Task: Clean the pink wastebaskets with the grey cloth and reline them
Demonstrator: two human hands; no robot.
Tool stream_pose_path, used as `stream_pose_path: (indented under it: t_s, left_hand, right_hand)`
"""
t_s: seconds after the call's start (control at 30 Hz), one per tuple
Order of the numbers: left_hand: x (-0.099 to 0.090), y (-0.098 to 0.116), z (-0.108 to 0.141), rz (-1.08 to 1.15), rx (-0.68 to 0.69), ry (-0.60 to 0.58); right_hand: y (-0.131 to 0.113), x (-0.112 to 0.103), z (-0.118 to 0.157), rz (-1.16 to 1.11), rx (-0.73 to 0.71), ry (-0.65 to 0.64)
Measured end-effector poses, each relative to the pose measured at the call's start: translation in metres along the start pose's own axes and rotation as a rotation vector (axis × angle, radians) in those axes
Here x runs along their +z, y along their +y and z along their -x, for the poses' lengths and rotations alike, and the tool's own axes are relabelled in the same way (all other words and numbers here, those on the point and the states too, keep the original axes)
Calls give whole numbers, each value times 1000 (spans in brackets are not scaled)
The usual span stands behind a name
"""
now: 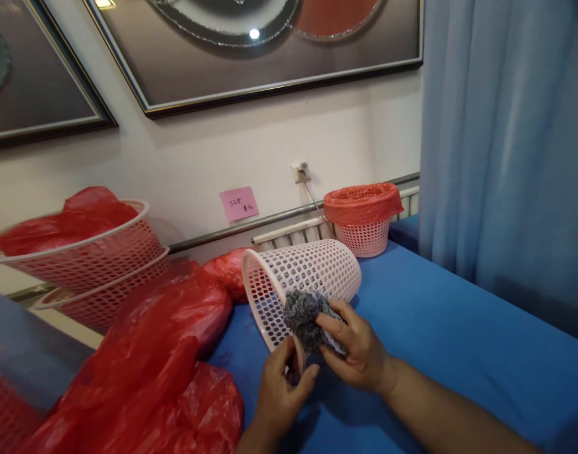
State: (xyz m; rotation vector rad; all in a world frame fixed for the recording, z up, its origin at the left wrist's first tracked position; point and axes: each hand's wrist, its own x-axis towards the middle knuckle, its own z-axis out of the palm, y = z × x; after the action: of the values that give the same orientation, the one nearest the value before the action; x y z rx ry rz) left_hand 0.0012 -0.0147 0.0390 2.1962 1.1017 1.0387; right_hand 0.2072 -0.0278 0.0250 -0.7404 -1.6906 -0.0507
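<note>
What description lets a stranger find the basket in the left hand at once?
On the blue surface, right of the red bags, is a pale pink basket, held by the left hand. Unlike the upright, red-lined basket behind, it lies on its side, without a bag.

Across the top of the frame we see a large framed picture (289, 70), with a second framed picture (38, 82) at upper left, both on a pale wall (189, 154) that bears a handwritten pink note (239, 203) and a socket (299, 172) near the middle. At the right we have a blue curtain (501, 139), and right of centre a red-lined basket (364, 234) stands upright before a white radiator (291, 234). At the left we find two stacked baskets (111, 252), with red plastic bags (128, 362) spread across the lower left.
</note>
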Motion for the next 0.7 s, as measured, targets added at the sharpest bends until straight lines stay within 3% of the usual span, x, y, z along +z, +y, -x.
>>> stream_pose_path:
  t_s: [0.13,0.23,0.3,0.4,0.5,0.6,0.7]
  left_hand:
    - [-5,3,4,33,68,76]
    - [-5,2,3,-17,70,73]
    - [-2,1,3,-68,76,53]
    - [2,-1,4,-142,103,-28]
    - [7,-3,5,-223,63,-139]
    - [9,-2,2,-292,-41,-246]
    - [8,0,-1,-260,-113,-321]
  right_hand:
    - [-7,-1,2,-9,-66,-79]
    - [8,-1,2,69,3,-23]
    - [30,-5,0,162,229,105]
    - [76,-19,-6,266,715,249]
    - [106,-31,-10,286,930,257]
    - [89,-24,-9,249,814,241]
    - [37,-5,-1,87,403,153]
